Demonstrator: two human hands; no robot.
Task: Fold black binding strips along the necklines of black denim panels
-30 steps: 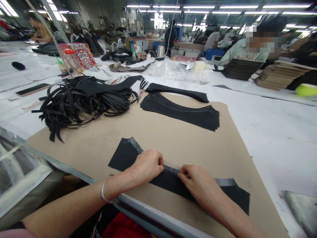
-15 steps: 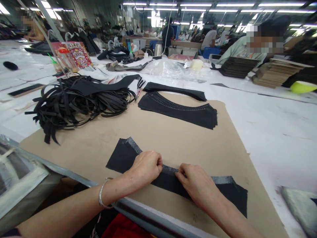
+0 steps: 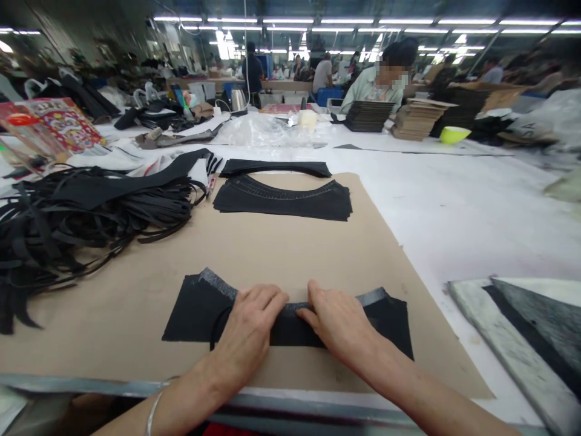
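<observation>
Head view: right hand, thumb spread, may crease the curved black panel through uneven pressing; left hand has unclear grip.

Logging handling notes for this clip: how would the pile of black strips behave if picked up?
The pile of black strips would probably droop, since its ends bend and curl. It may tangle, as many loops overlap. It is likely light for its bulk, the strips looking thin.
</observation>
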